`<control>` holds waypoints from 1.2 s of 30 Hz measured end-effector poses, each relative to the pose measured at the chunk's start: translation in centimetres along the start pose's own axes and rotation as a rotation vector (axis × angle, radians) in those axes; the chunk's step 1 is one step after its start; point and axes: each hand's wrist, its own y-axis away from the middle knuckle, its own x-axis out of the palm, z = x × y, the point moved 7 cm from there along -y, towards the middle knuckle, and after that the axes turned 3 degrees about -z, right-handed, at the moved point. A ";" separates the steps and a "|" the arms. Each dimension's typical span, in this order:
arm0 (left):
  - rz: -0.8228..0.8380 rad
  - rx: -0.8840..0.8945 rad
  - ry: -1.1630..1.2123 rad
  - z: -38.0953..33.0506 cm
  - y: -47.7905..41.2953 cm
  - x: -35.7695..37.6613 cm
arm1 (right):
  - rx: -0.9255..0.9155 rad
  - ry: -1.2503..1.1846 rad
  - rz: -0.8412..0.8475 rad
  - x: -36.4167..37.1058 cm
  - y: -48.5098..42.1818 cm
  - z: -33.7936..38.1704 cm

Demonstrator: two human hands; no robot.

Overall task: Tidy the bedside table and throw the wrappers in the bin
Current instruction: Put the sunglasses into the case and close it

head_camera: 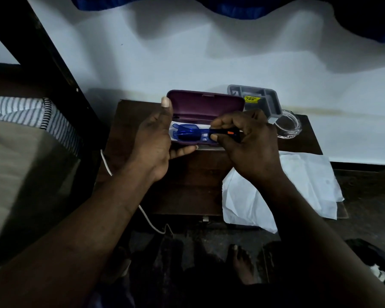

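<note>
Glasses [185,132] with a blue frame lie in the open purple case [206,105] near the back edge of the worktop [187,181]. My left hand [152,141] grips the case's left end, thumb up by the lid, fingers [185,150] curled under its front. My right hand [251,145] pinches the glasses' dark arm. A grey tray [253,98] and a clear glass dish [289,125] sit at the back right corner, and a white wrapper [309,181] overhangs the front right corner

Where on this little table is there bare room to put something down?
The bedside table is bare front-centre, between white cable and white bag, and left of the purple glasses case. Back right is crowded: grey tray, glass dish.
</note>
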 end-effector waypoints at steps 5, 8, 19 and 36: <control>-0.016 0.009 -0.001 0.0 -0.1 -0.1 | 0.020 -0.012 -0.001 0.1 0.1 -0.1; -0.025 0.005 0.010 0.0 -0.2 -0.3 | 0.039 -0.031 -0.011 -0.2 0.1 0.0; -0.037 -0.001 0.054 0.0 -0.5 -0.7 | 0.660 -0.415 -0.058 0.1 0.8 -4.9; 0.138 -0.019 0.055 -0.5 -0.1 0.0 | 0.738 -0.815 0.057 1.6 0.9 -3.5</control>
